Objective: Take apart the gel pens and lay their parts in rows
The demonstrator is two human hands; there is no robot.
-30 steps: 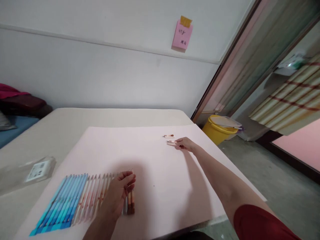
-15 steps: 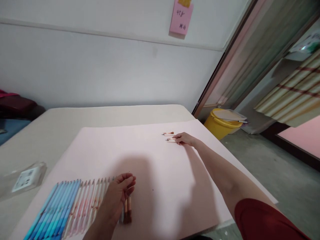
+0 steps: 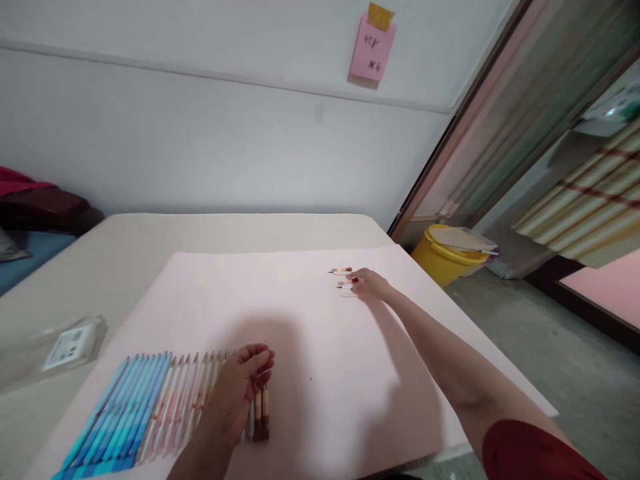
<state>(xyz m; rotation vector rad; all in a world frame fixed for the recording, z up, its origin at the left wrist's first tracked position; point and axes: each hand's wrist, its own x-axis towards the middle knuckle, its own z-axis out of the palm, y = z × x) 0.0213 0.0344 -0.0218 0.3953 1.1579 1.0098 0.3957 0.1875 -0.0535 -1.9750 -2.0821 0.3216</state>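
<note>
My right hand (image 3: 369, 285) reaches to the far right part of a pink sheet. Its fingers are closed on a slim pen (image 3: 345, 285) with a dark tip pointing left. The shadow below suggests it is slightly off the sheet. Just beyond lies another similar pen (image 3: 341, 270) with a brown end. My left hand (image 3: 254, 367) hovers over a row of pens with its fingers curled together; nothing shows in them. Under and beside it are blue pens (image 3: 120, 410), pale pens with reddish prints (image 3: 167, 407) and brown-ended pens (image 3: 265, 413), partly hidden by the hand.
The pink sheet (image 3: 225, 287) covers much of a cream table (image 3: 240, 230) against a white wall. A clear plastic packet (image 3: 70, 347) with a label lies at left. A yellow bucket (image 3: 435, 260) stands on the floor beyond the right edge. A pink note (image 3: 373, 50) hangs above.
My right hand has lifted the slim pen a little, and its shadow is farther from it. The left hand keeps its pose over the row. The whole view has shifted slightly.
</note>
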